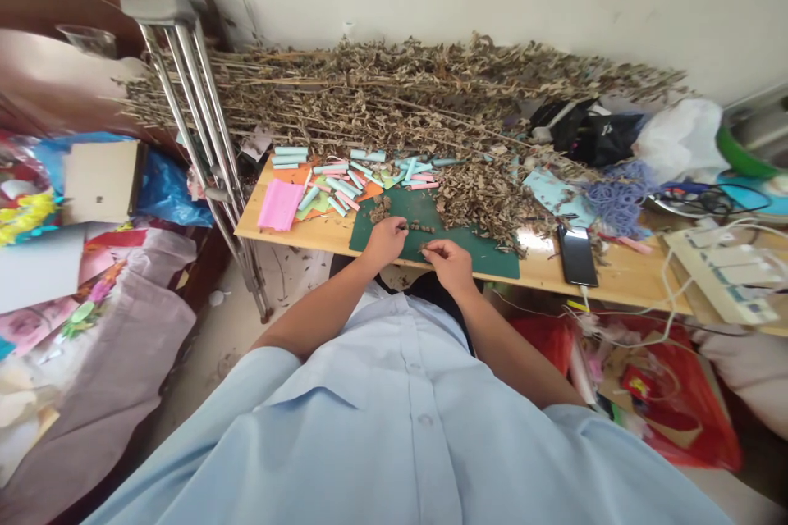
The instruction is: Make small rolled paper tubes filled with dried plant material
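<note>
Over the near edge of a green cutting mat (498, 261), my left hand (387, 243) has its fingers drawn together. Whether anything is between them is too small to tell. Close by on the right, my right hand (452, 264) pinches a small bit of dried leaf (424, 248). Just beyond both hands lies a short row of small brown leaf clumps (422, 227). A little heap of similar clumps (380, 208) sits past my left hand. A pile of loose dried leaves (473, 198) covers the mat's right part.
Long bundles of dried stems (369, 86) line the wall. Pale blue and pink paper rolls (337, 185) and a pink paper stack (279, 205) lie left. A phone (577, 254), purple string (621, 195) and a power strip (717, 271) lie right. Metal crutches (197, 98) lean at left.
</note>
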Action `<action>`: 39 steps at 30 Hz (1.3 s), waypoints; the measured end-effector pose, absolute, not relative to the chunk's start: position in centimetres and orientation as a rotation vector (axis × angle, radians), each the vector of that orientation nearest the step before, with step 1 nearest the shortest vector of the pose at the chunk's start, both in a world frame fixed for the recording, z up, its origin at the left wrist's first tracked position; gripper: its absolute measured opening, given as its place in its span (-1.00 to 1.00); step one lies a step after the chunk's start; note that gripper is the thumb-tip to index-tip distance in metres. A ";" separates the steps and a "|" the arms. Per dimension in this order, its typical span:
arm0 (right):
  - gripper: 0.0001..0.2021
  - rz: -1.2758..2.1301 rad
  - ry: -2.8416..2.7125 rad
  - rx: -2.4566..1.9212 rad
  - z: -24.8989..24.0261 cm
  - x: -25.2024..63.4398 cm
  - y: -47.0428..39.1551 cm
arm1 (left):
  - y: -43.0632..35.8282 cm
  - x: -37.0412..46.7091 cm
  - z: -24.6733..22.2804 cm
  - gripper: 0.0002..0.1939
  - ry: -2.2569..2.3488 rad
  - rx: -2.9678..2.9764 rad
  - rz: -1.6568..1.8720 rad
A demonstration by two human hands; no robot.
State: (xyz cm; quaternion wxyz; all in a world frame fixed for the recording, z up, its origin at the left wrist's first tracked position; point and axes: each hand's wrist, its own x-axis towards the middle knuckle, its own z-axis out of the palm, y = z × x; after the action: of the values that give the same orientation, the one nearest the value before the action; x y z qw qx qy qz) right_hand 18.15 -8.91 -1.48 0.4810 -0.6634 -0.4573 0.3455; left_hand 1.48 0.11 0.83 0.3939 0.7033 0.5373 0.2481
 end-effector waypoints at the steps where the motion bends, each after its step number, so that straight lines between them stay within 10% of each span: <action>1: -0.73 0.838 -1.118 -1.618 -1.4 18.1 -8.9 | 0.2 1.5 0.8 -0.72 1.353 1.778 0.636; 39: -0.68 1.178 -1.058 -1.491 -0.8 16.5 -5.9 | -2.4 0.7 -0.5 -0.91 1.010 0.873 0.743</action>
State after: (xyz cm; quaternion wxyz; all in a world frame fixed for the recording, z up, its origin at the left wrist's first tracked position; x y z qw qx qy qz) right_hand 16.48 -5.86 -0.83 0.4648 -0.6069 -0.4307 0.4797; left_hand 0.67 -2.38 -0.46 0.7222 0.3951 0.4573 0.3363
